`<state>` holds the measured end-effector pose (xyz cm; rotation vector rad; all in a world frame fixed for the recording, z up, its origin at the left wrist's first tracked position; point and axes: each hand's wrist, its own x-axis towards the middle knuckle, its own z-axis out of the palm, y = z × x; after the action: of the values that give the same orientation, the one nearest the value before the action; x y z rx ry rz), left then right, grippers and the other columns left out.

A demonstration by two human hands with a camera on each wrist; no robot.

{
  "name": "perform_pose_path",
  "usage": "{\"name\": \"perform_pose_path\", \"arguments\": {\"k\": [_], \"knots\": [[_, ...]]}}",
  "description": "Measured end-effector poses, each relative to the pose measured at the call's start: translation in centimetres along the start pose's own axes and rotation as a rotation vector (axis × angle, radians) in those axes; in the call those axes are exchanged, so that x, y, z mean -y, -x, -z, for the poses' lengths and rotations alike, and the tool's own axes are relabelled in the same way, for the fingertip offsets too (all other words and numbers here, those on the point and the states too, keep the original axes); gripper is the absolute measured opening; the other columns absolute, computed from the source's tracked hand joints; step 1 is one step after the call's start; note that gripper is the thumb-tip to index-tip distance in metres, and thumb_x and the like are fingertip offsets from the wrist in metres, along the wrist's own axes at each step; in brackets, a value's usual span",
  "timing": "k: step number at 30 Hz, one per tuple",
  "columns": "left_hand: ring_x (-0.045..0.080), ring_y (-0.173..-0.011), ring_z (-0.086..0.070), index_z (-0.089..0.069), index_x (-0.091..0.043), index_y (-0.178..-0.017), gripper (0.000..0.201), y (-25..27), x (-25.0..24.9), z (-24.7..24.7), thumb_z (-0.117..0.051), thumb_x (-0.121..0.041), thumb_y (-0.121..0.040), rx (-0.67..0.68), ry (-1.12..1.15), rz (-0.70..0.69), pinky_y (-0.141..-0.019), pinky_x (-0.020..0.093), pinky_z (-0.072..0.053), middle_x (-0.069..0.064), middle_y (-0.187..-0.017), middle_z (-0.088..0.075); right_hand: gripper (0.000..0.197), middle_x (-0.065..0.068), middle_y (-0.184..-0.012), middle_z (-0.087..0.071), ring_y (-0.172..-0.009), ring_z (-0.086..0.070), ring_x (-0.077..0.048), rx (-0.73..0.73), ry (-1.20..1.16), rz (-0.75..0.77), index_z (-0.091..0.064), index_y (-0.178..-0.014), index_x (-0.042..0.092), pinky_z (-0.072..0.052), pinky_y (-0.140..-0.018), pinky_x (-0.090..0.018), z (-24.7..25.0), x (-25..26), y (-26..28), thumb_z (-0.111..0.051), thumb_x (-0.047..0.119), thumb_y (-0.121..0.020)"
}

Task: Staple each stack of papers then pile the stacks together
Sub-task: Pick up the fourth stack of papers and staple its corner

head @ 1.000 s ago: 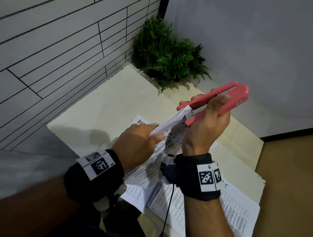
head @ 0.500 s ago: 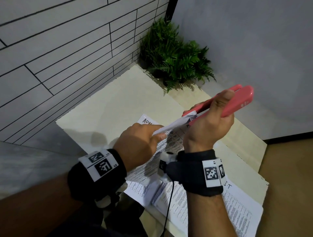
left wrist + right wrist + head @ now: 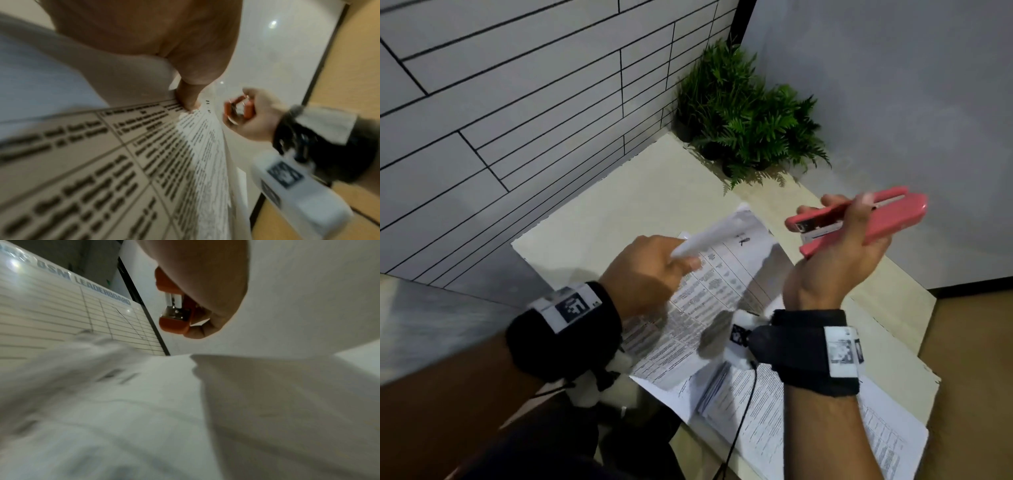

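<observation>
**Stapler clear of the lifted corner**

My left hand (image 3: 643, 270) pinches the top stack of papers (image 3: 726, 274) near its far corner, fingers curled, the corner raised off the sheets below. At 3 o'clock of that corner, just apart from it, my right hand (image 3: 835, 260) grips the pink stapler (image 3: 859, 219), fingers and thumb wrapped round its body, mouth parted and facing 9 o'clock. Open air lies between paper edge and stapler mouth.

The stack: white sheets, printed tables with ruled cells, small dark text, too blurred to read. More printed sheets (image 3: 774, 411) lie beneath, running toward 5 o'clock and overhanging the near edge of the pale table (image 3: 619, 205).

Bare tabletop at 11 o'clock. Fern (image 3: 750, 123) in the far corner, 12 o'clock. Tiled wall (image 3: 517, 102) hems the left edge. Right-wrist view shows a board (image 3: 61, 313) reading "LEADERBOARD".
</observation>
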<state>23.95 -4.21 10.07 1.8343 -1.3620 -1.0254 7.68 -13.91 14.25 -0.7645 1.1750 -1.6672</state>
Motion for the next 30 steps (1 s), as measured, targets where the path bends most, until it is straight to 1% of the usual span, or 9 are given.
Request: {"name": "perform_pose_path", "arguments": {"k": [2, 4, 7, 9, 13, 17, 24, 27, 30], "knots": [[0.008, -0.039, -0.035, -0.052, -0.030, -0.048, 0.040, -0.5, 1.2, 1.4, -0.062, -0.025, -0.086, -0.067, 0.057, 0.039, -0.044, 0.021, -0.025, -0.008, -0.039, -0.045, 0.040, -0.006, -0.086, -0.062, -0.060, -0.063, -0.021, -0.013, 0.081, -0.041, -0.034, -0.117, 0.012, -0.054, -0.055, -0.032, 1.1, -1.0, -1.6, -0.062, 0.008, -0.089], [0.008, -0.037, -0.035, -0.049, -0.023, -0.048, 0.040, -1.3, 2.9, 2.8, -0.065, -0.024, -0.084, -0.164, 0.082, 0.103, -0.041, 0.018, -0.026, -0.004, -0.036, -0.042, 0.042, -0.001, -0.089, -0.062, -0.063, -0.065, -0.018, 0.005, 0.279, -0.075, -0.035, -0.114, 0.016, -0.057, -0.061, -0.037, 2.8, -2.6, -3.3, -0.066, 0.011, -0.086], [0.019, -0.045, -0.039, -0.052, -0.013, -0.057, 0.033, -2.6, 5.8, 4.7, -0.065, -0.027, -0.084, -0.275, 0.041, 0.214, -0.048, 0.029, -0.032, -0.002, -0.046, -0.043, 0.035, 0.004, -0.090, -0.063, -0.073, -0.065, -0.018, 0.127, 0.768, -0.040, -0.045, -0.109, 0.022, -0.056, -0.072, -0.040, 5.9, -5.9, -5.7, -0.068, 0.026, -0.084], [0.025, -0.051, -0.040, -0.054, -0.009, -0.064, 0.030, -3.5, 7.8, 5.8, -0.063, -0.028, -0.085, -0.308, -0.015, 0.266, -0.050, 0.030, -0.031, 0.004, -0.052, -0.044, 0.036, -0.003, -0.100, -0.065, -0.085, -0.063, -0.025, 0.211, 1.023, -0.012, -0.054, -0.112, 0.022, -0.054, -0.078, -0.037, 7.7, -8.0, -6.9, -0.070, 0.033, -0.082], [0.026, -0.061, -0.048, -0.057, -0.012, -0.072, 0.023, -5.0, 11.4, 7.5, -0.059, -0.028, -0.088, -0.302, -0.093, 0.356, -0.056, 0.031, -0.034, 0.009, -0.063, -0.054, 0.042, -0.010, -0.114, -0.065, -0.096, -0.059, -0.027, 0.370, 1.322, -0.020, -0.061, -0.119, 0.014, -0.042, -0.080, -0.029, 9.5, -11.1, -8.8, -0.070, 0.029, -0.081], [0.033, -0.078, -0.057, -0.063, -0.005, -0.093, 0.024, -6.3, 14.2, 8.2, -0.057, -0.029, -0.089, -0.308, -0.181, 0.418, -0.069, 0.034, -0.041, 0.017, -0.079, -0.061, 0.038, -0.007, -0.110, -0.067, -0.097, -0.062, -0.030, 0.481, 1.470, -0.094, -0.063, -0.116, 0.023, -0.051, -0.085, -0.039, 9.4, -12.8, -9.6, -0.070, 0.031, -0.080], [0.027, -0.074, -0.054, -0.064, -0.007, -0.103, 0.031, -8.4, 18.1, 8.0, -0.059, -0.033, -0.087, -0.332, -0.253, 0.541, -0.069, 0.034, -0.041, 0.013, -0.082, -0.060, 0.032, -0.006, -0.107, -0.068, -0.099, -0.062, -0.032, 0.576, 1.580, -0.137, -0.063, -0.112, 0.025, -0.050, -0.082, -0.038, 8.1, -15.1, -9.2, -0.066, 0.026, -0.080], [0.027, -0.072, -0.053, -0.062, -0.007, -0.095, 0.026, -9.5, 19.1, 7.8, -0.061, -0.032, -0.086, -0.278, -0.409, 0.477, -0.067, 0.034, -0.042, 0.020, -0.089, -0.065, 0.032, -0.006, -0.105, -0.068, -0.096, -0.063, -0.032, 0.566, 1.581, -0.155, -0.063, -0.112, 0.025, -0.050, -0.080, -0.037, 7.8, -16.2, -8.7, -0.063, 0.027, -0.081], [0.037, -0.091, -0.059, -0.051, -0.011, -0.111, 0.040, -10.5, 20.2, 7.4, -0.070, -0.025, -0.079, -0.249, -0.468, 0.321, -0.077, 0.045, -0.051, 0.022, -0.106, -0.063, 0.031, -0.005, -0.105, -0.069, -0.092, -0.063, -0.029, 0.525, 1.585, -0.194, -0.062, -0.112, 0.024, -0.050, -0.078, -0.035, 8.4, -17.0, -8.8, -0.062, 0.030, -0.081]]}}
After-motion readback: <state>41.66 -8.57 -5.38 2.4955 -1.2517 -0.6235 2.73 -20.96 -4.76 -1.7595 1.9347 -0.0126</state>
